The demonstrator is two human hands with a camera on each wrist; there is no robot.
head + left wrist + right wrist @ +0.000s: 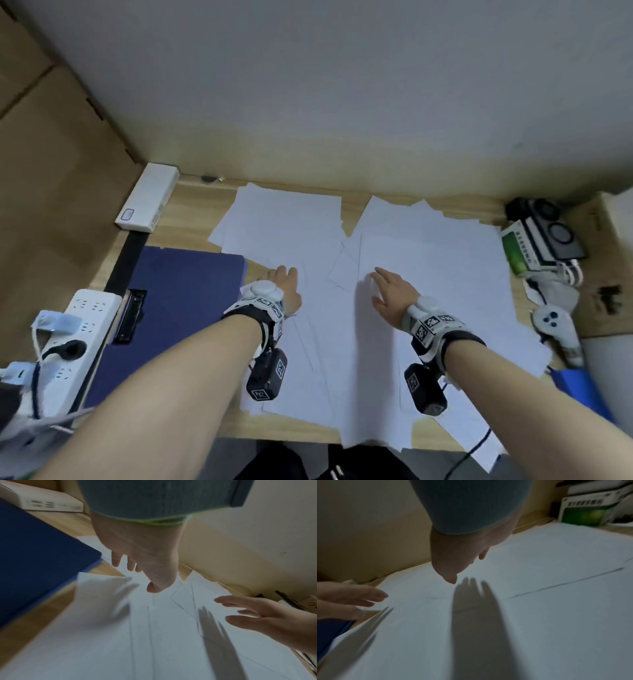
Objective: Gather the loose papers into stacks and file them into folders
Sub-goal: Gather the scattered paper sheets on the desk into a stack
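Observation:
Loose white papers (428, 260) lie scattered and overlapping across the wooden desk (191, 212), from the back wall to the front edge. A dark blue folder (171, 301) with a black clip lies flat at the left. My left hand (284, 277) hovers just above the papers beside the folder's right edge, fingers relaxed and holding nothing (137, 566). My right hand (387, 284) is spread over the middle of the papers, fingers straight, casting a shadow on the sheets (465, 566). In the wrist views neither hand touches the paper (556, 615).
A white box (147, 198) sits at the back left corner, a white power strip (75, 339) at the left edge. Boxes, a green packet (517, 253) and a white controller (555, 325) crowd the right side. Cardboard stands at the far left. Another blue folder (579, 387) pokes out at right.

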